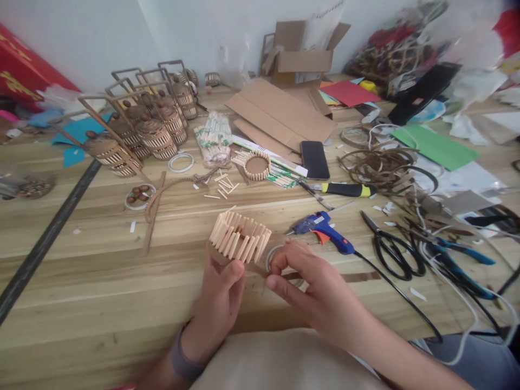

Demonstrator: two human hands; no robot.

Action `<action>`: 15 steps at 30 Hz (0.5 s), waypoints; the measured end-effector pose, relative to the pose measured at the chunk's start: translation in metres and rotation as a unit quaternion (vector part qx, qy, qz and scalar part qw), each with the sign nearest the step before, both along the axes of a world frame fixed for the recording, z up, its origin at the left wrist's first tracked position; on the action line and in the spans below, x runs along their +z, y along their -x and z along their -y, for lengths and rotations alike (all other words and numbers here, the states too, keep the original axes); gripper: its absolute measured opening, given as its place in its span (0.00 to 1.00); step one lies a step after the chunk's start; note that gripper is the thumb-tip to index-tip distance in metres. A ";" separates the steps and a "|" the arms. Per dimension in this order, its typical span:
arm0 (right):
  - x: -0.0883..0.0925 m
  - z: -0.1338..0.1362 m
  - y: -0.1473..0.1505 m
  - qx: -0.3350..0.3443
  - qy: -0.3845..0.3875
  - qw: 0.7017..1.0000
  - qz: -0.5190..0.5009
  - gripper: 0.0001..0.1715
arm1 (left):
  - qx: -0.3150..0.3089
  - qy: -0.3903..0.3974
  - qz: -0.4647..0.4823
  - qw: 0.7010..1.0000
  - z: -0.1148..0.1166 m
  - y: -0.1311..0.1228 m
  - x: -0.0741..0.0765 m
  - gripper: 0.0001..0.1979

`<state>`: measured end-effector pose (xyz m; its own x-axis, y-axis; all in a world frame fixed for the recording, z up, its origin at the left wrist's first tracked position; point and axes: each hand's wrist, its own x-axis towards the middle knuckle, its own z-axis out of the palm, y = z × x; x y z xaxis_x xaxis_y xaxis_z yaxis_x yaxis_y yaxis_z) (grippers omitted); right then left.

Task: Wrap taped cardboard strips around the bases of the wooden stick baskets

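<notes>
My left hand (221,300) grips a small round basket (239,238) made of pale wooden sticks standing around a brown cardboard base, held just above the wooden table (101,292). My right hand (309,284) is closed in a pinch on a brown cardboard strip (280,250) that runs along the basket's right side, next to a small ring of tape. A blue glue gun (325,232) lies on the table just beyond my right hand.
Several finished stick baskets with handles (150,130) stand at the back left. A half-built ring of sticks (257,165), loose sticks (221,188), a phone (314,160), a yellow-handled knife (345,189), black scissors (390,249), blue pliers (463,260), coiled brown strips (382,165) and cardboard boxes (300,59) fill the far side.
</notes>
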<state>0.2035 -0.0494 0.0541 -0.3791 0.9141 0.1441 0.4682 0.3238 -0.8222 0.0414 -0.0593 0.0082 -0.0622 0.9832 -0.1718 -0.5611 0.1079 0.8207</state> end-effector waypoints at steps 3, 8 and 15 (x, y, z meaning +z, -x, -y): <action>0.007 0.003 -0.002 0.010 -0.023 1.000 0.002 0.14 | 0.002 0.027 -0.002 1.000 0.004 0.004 -0.006 0.29; 0.005 -0.002 -0.002 0.006 -0.018 1.000 0.015 0.14 | -0.015 0.003 0.047 0.999 0.003 -0.001 -0.002 0.33; -0.004 -0.008 0.001 -0.007 0.012 1.000 -0.011 0.12 | -0.051 -0.016 0.059 0.997 -0.001 -0.008 0.013 0.35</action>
